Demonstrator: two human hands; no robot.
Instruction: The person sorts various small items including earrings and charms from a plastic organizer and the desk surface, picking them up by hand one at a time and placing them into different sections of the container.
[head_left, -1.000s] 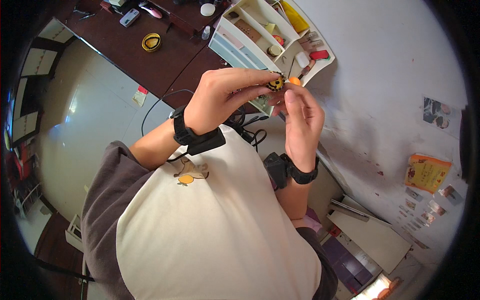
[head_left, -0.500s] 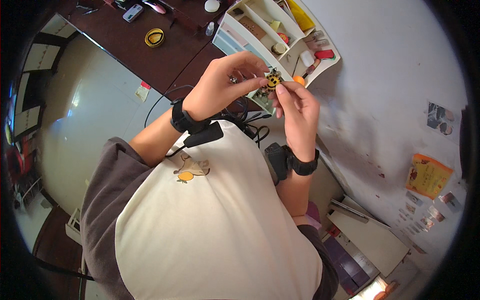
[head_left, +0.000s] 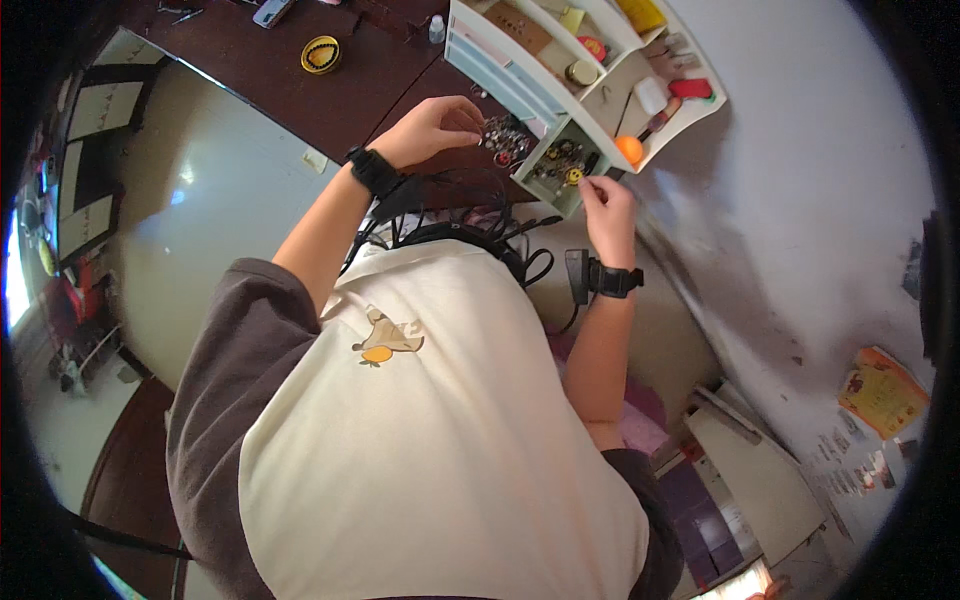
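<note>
Dark brown tabletop [head_left: 300, 90] fills the upper left, w/ a white compartment organiser [head_left: 560, 60] standing on its right end against the pale wall. Organiser has pale blue drawer fronts [head_left: 500, 70] along its near side; open cells hold a yellow block, a round red item, a red oblong piece, a white cylinder and an orange ball [head_left: 629, 149]. Lower right on the wall: an orange rectangular paper sign [head_left: 880, 390], small picture cards beside it. On the tabletop upper left, a yellow round ring-shaped thing [head_left: 320, 54]. Left hand [head_left: 435, 128], black watch on wrist, fingers pinched together on a cluster of small metal trinkets [head_left: 507, 140] just beside the organiser's green corner cell [head_left: 560, 170]. Right hand [head_left: 606, 205], also w/ a black watch, fingertips closed at that cell's edge, touching a small yellow round charm [head_left: 574, 176]; can't tell if actually clamped on it.
</note>
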